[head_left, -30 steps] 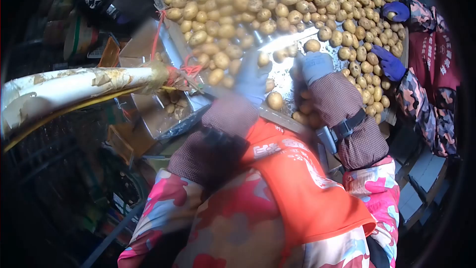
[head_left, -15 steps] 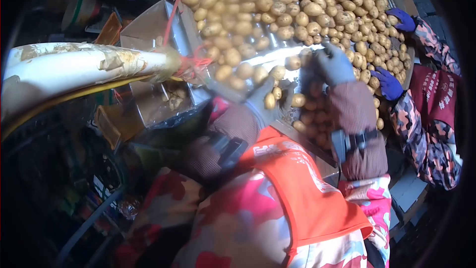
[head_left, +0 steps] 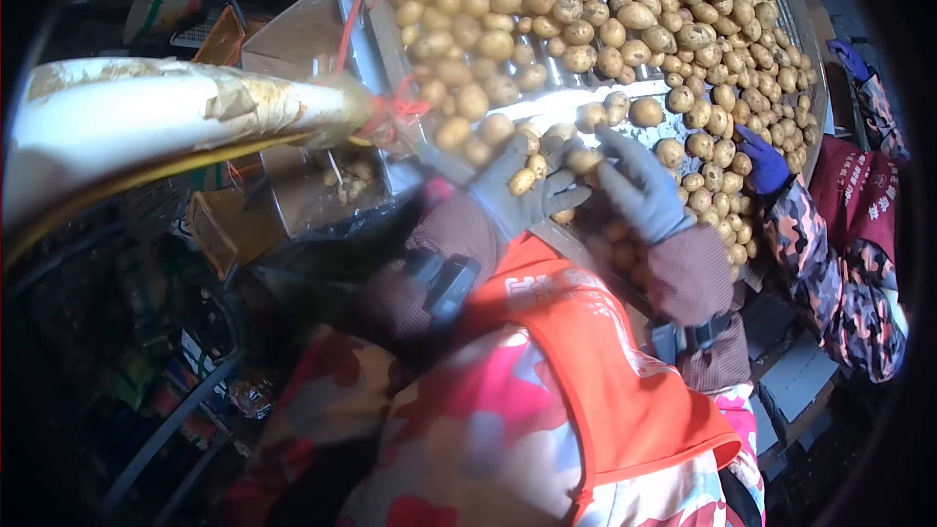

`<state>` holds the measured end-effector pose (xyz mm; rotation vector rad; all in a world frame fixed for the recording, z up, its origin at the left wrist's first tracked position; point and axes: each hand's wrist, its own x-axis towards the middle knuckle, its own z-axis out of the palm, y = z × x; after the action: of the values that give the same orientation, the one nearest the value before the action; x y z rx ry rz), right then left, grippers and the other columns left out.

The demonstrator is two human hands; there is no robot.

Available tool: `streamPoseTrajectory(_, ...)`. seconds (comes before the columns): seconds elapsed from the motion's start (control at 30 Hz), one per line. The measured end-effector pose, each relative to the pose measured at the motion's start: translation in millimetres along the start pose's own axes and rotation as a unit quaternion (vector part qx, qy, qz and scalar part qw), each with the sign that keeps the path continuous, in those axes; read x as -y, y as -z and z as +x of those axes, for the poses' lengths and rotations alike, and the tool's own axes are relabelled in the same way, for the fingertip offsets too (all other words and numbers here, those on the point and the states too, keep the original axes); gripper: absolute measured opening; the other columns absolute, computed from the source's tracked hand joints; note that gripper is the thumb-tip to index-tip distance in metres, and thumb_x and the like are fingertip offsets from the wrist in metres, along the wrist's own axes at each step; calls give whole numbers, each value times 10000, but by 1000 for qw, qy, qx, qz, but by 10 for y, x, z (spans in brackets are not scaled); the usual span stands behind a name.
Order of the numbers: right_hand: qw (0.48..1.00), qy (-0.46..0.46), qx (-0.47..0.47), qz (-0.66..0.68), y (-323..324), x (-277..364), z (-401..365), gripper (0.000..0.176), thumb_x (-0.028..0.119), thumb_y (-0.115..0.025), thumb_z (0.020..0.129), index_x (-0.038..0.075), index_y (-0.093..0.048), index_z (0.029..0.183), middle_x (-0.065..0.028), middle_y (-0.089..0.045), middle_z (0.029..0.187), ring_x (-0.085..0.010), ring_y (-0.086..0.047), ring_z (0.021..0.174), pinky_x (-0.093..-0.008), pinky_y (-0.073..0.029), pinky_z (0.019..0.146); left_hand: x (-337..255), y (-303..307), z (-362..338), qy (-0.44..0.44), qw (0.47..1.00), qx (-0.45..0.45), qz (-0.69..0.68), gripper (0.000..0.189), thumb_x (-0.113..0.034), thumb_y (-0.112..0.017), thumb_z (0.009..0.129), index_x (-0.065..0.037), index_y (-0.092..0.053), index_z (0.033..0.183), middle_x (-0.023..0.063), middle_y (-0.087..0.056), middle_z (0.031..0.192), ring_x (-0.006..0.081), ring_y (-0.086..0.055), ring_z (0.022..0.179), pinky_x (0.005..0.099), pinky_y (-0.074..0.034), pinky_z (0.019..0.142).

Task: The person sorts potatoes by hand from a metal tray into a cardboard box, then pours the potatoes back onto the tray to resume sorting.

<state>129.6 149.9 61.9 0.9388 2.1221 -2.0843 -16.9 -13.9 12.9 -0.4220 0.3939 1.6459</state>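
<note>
My left hand [head_left: 508, 197], in a grey glove, is curled around a few small potatoes [head_left: 523, 180]. Close beside it, my right hand [head_left: 644, 185], gloved in grey too, grips a single potato [head_left: 585, 163] at its fingertips. Both hands are over the near edge of a sorting surface [head_left: 556, 109], part of which shows bright and wet-looking. Loose potatoes [head_left: 645, 112] lie just beyond my right hand. Below my hands, more potatoes [head_left: 625, 252] sit in shadow, partly covered by my right forearm.
A large heap of potatoes [head_left: 634, 15] covers the far side. A white pipe [head_left: 185, 107] with red string juts in from the left, above an open box [head_left: 293, 44]. At the right, a co-worker's purple-gloved hand [head_left: 766, 161] touches the heap's edge.
My right hand has come left and nearer to my left hand, with a potato now visible at its fingertips. The co-worker's farther hand has moved right, off the heap.
</note>
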Motion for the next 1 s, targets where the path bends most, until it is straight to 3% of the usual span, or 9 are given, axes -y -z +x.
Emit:
streamPoseTrajectory(0.03, 990, 85, -76, -87, -108, -169, -116, 470, 159, -635, 967, 46, -537, 1413, -107, -617, 1291, -197, -576, 1200, -329, -482, 998, 14, -10, -44, -12, 1000, -3, 18, 469, -466, -457, 1045, -90, -532, 1316, 143, -609, 1297, 365, -576, 1240, 569, -503, 1003)
streamPoseTrajectory(0.17, 980, 24, -144, -133, -68, -732, -607, 420, 77, -604, 959, 27, -560, 1374, -121, -628, 1270, -219, -596, 1173, -336, -485, 997, -56, 218, -413, 36, 994, -100, 27, 385, -420, -528, 1027, -82, -580, 1205, 117, -641, 1235, 333, -621, 1165, 538, -533, 961)
streamPoseTrajectory(0.2, 980, -2, -138, -146, -42, -791, -689, 407, 59, -596, 956, 23, -569, 1361, -125, -632, 1261, -221, -603, 1160, -332, -488, 992, -50, 274, -544, 7, 982, -166, 90, 522, -464, -512, 1024, -146, -483, 1437, 141, -558, 1393, 282, -558, 1274, 477, -482, 1035)
streamPoseTrajectory(0.3, 916, 29, -183, -355, 457, -1476, -619, 375, 1, -568, 942, 6, -594, 1316, -140, -643, 1238, -233, -614, 1153, -325, -478, 1011, -132, 617, -1056, -27, 977, -190, 94, 529, -464, -504, 1027, -133, -478, 1439, 151, -549, 1399, 281, -561, 1265, 458, -487, 1030)
streamPoseTrajectory(0.5, 932, 30, -235, -276, 650, -1573, -422, 402, -49, -556, 922, -7, -588, 1320, -141, -642, 1269, -228, -620, 1178, -326, -477, 1038, -307, 1656, -2544, -165, 954, -249, 24, 544, -463, -489, 1031, -107, -469, 1442, 173, -532, 1412, 281, -568, 1246, 422, -496, 1018)
streamPoseTrajectory(0.73, 867, 106, -260, -411, 615, -1406, -1008, 468, 27, -591, 913, 12, -550, 1379, -182, -587, 1364, -297, -545, 1298, -381, -409, 1114, -766, 3160, -4304, -394, 762, -513, -33, 562, -461, -472, 1036, -77, -457, 1445, 198, -512, 1426, 280, -576, 1225, 379, -508, 1005)
streamPoseTrajectory(0.93, 694, -47, -497, -519, 1128, -2382, -2023, 657, 347, -661, 881, 41, -496, 1439, -240, -489, 1457, -440, -447, 1345, -481, -355, 1136, -1144, 1850, -2888, -150, 930, -244, 229, 576, -457, -461, 1040, -34, -455, 1432, 212, -522, 1410, 262, -619, 1118, 330, -545, 905)
streamPoseTrajectory(0.97, 642, -188, -317, -673, 1022, -1976, -1912, 702, 379, -661, 879, 43, -465, 1463, -235, -476, 1470, -429, -430, 1362, -468, -346, 1143, -1065, 1408, -2479, -80, 937, -208, 270, 579, -454, -463, 1041, -13, -460, 1416, 207, -547, 1383, 246, -657, 1027, 311, -575, 814)
streamPoseTrajectory(1.0, 678, -253, -304, -620, 969, -1742, -1692, 710, 392, -658, 888, 34, -453, 1467, -242, -472, 1466, -418, -429, 1364, -457, -346, 1141, -918, 1059, -2088, -50, 929, -218, 295, 567, -445, -464, 1044, -2, -474, 1398, 196, -586, 1331, 226, -666, 933, 298, -575, 746)
